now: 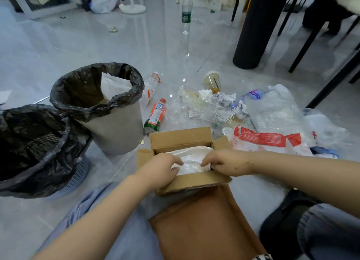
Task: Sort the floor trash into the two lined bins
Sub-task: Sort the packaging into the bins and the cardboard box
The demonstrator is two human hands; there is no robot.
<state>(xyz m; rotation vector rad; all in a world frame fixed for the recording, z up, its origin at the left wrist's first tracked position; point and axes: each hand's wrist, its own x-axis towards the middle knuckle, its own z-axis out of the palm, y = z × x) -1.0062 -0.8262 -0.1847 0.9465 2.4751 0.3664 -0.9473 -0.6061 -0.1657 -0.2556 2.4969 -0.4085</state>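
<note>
Bare forearms, lt-blue trousers.

No legible text — only blurred print on the orange bottle label and red-and-white bag.

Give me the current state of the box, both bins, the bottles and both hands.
cardboard box: flaps open, white plastic inside
white plastic: pinched by both hands
left hand: gripping the plastic
right hand: gripping the plastic
grey bin: upright, lined, white item inside
mesh bin: upright, lined, contents unclear
orange-label bottle: lying down, capped
far clear bottle: standing, capped
drink cup: lidded, tipped over
</note>
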